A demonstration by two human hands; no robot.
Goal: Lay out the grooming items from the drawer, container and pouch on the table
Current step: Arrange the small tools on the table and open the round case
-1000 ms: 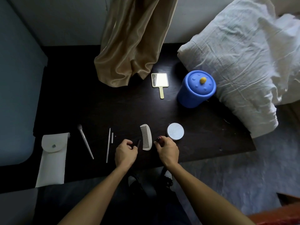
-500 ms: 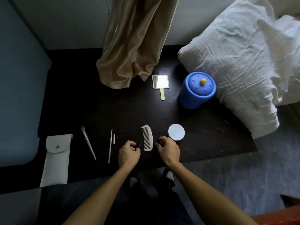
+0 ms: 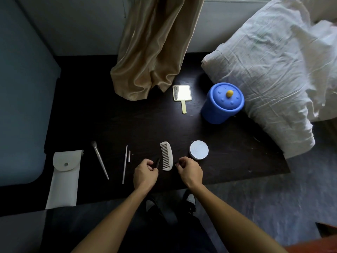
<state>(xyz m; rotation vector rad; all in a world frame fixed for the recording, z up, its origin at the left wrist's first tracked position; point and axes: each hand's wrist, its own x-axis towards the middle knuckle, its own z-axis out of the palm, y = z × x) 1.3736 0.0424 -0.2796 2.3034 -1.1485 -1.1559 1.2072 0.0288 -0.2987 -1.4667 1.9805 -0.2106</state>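
L hand (image 3: 145, 173) at near edge of dark table (image 3: 91, 115), fingers curled, pinching small dark stick (image 3: 158, 163) just left of white comb (image 3: 166, 155). R hand (image 3: 190, 171) just right of comb, fingers curled in; gripping anything? Can't tell, too dark. Front row, L to R: white pouch (image 3: 64, 178), brush (image 3: 100, 159), long thin rod (image 3: 125, 164), short rod (image 3: 129, 156) beside it, comb, round white tin (image 3: 199, 149). Further back: hand mirror (image 3: 182, 94), blue lidded container (image 3: 222, 103) w/ yellow knob, just beside white bedding (image 3: 273, 70). Tan curtain (image 3: 151, 52) drapes onto table rear.
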